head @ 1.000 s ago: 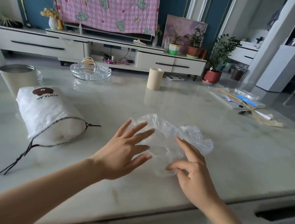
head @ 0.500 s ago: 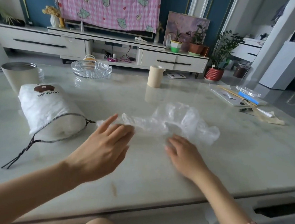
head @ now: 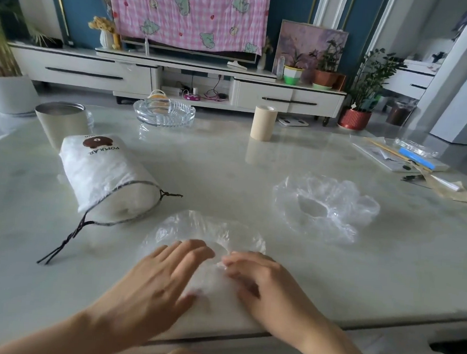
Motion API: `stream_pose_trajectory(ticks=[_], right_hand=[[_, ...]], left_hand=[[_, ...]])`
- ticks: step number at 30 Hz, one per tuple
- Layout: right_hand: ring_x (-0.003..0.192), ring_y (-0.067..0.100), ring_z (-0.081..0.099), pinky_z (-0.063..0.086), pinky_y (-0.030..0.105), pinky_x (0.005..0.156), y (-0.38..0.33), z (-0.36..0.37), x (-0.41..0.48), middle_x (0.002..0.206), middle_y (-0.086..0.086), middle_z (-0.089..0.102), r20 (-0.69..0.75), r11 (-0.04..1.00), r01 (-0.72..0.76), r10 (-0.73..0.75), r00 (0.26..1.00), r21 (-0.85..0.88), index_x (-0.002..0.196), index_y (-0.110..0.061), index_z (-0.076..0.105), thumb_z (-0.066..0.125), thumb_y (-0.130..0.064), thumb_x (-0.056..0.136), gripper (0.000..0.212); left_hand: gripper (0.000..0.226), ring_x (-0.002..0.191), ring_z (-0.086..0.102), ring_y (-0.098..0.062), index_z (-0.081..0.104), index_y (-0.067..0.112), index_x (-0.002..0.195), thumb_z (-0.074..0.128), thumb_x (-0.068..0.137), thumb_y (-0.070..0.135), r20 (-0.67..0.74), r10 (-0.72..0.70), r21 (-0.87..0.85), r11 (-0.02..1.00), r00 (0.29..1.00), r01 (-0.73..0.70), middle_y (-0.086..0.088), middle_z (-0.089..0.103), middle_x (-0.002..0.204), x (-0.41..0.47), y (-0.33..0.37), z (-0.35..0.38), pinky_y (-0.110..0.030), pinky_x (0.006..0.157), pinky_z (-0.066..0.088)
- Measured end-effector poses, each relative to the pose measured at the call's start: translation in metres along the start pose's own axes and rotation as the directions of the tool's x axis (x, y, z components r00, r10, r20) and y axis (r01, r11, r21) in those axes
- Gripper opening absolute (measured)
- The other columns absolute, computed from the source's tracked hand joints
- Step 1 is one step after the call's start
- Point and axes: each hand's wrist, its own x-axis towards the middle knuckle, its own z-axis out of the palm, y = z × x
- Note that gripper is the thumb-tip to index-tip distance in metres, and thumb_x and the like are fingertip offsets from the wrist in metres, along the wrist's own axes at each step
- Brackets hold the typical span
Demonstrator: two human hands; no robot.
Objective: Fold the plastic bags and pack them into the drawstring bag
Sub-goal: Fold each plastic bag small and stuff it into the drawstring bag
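We see both hands low on the counter, close to its front edge, working on one clear plastic bag that lies spread and crinkled there. The left hand lies flat on the bag's left part, its grip open, fingers straight and together, pressing the film down. The right hand sits on the bag's right part with its fingers bent and their tips at a bunched bit of film. We cannot tell whether that grip pinches the film or only presses on it, as the hand is blurred.

A second bag, puffed and ruffled, lies to the right and further back, well apart from the hands. The drawstring bag lies on its side to the left, its mouth open toward us, its dark cord trailing on the counter. Just behind it stands a metal cup. Further back are a glass ashtray and a beige roll.
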Motion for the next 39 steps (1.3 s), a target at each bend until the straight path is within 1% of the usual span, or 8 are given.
stream_pose_trajectory(ticks=[7, 13, 19, 22, 28, 33, 37, 39], right_hand=[[0.109, -0.006, 0.051, 0.032, 0.004, 0.093, 0.004, -0.005, 0.004, 0.109, -0.022, 0.058, -0.009, 0.989, -0.08, 0.081, 0.997, 0.121, 0.103, -0.017, 0.068, 0.056, -0.012, 0.076, 0.03], [0.1, -0.008, 0.056, 0.035, 0.003, 0.085, 0.006, -0.015, 0.004, 0.101, -0.019, 0.065, 0.044, 0.964, -0.158, 0.152, 0.987, 0.213, 0.08, -0.028, 0.062, 0.063, 0.0, 0.081, 0.028], [0.077, -0.003, 0.058, 0.041, 0.011, 0.073, 0.008, -0.02, 0.012, 0.079, -0.013, 0.066, 0.045, 0.934, -0.249, 0.246, 0.968, 0.256, 0.08, -0.022, 0.068, 0.07, -0.022, 0.083, 0.004], [0.061, 0.007, 0.051, 0.042, 0.029, 0.064, 0.014, -0.008, 0.024, 0.06, 0.001, 0.06, -0.06, 0.883, -0.352, 0.388, 0.92, 0.309, 0.064, -0.013, 0.062, 0.062, -0.03, 0.088, 0.03], [0.058, 0.027, 0.042, 0.029, 0.033, 0.056, 0.01, 0.003, 0.046, 0.053, -0.002, 0.04, -0.305, 0.805, -0.576, 0.518, 0.799, -0.142, 0.059, -0.014, 0.029, 0.043, -0.044, 0.095, 0.049], [0.089, 0.029, 0.062, 0.031, 0.031, 0.061, 0.012, 0.005, 0.044, 0.093, 0.005, 0.062, -0.352, 0.722, -0.56, 0.442, 0.825, -0.408, 0.089, -0.015, 0.044, 0.038, -0.04, 0.098, 0.027], [0.054, 0.033, 0.06, 0.026, 0.025, 0.046, 0.03, 0.002, 0.031, 0.064, 0.013, 0.057, -0.468, 0.714, -0.55, 0.344, 0.814, -0.433, 0.071, -0.005, 0.053, 0.071, -0.013, 0.077, 0.02], [0.06, 0.035, 0.06, 0.028, 0.028, 0.048, 0.035, -0.004, 0.025, 0.069, 0.016, 0.057, -0.473, 0.722, -0.563, 0.363, 0.803, -0.401, 0.072, -0.003, 0.055, 0.068, -0.007, 0.079, 0.015]], left_hand=[[0.036, 0.13, 0.041, -0.015, 0.061, 0.022, 0.112, 0.038, 0.093, 0.041, 0.05, -0.09, 0.015, 0.996, 0.995, 0.09, 0.001, 0.053, 0.136, -0.016, -0.028, 0.002, -0.031, 0.11, 0.024], [0.023, 0.117, 0.053, -0.011, 0.063, 0.022, 0.095, 0.046, 0.084, 0.032, 0.056, -0.044, 0.035, 0.999, 0.997, 0.042, 0.004, 0.065, 0.117, -0.004, -0.037, -0.004, -0.03, 0.111, 0.024], [0.02, 0.069, 0.06, -0.008, 0.058, 0.027, 0.098, 0.043, 0.089, 0.037, 0.047, -0.12, -0.11, 0.986, 0.992, 0.125, 0.013, 0.064, 0.082, -0.005, -0.029, -0.01, -0.02, 0.059, 0.046], [0.028, 0.065, 0.053, -0.009, 0.062, 0.028, 0.087, 0.042, 0.087, 0.049, -0.053, -0.271, -0.176, 0.95, 0.961, 0.258, 0.015, 0.061, 0.069, 0.0, -0.031, -0.002, -0.02, 0.052, 0.04], [0.051, 0.077, 0.061, -0.029, 0.059, 0.016, 0.072, 0.04, 0.084, 0.062, 0.051, -0.732, -0.243, 0.651, 0.68, 0.719, 0.0, 0.065, 0.07, 0.031, -0.032, 0.014, -0.033, 0.06, 0.04], [0.04, 0.1, 0.06, -0.032, 0.039, 0.023, 0.126, 0.037, 0.096, 0.048, 0.033, -0.685, 0.114, 0.726, 0.728, 0.678, -0.005, 0.065, 0.104, 0.035, -0.024, 0.014, -0.033, 0.065, 0.033], [0.029, 0.107, 0.049, -0.03, 0.053, 0.015, 0.102, 0.046, 0.094, 0.042, 0.009, -0.69, 0.102, 0.721, 0.724, 0.685, -0.008, 0.052, 0.106, 0.034, -0.023, 0.014, -0.034, 0.072, 0.035], [0.023, 0.109, 0.044, -0.031, 0.058, 0.014, 0.091, 0.057, 0.089, 0.037, 0.019, -0.729, -0.04, 0.683, 0.684, 0.729, -0.008, 0.05, 0.105, 0.036, -0.026, 0.016, -0.033, 0.083, 0.033]])
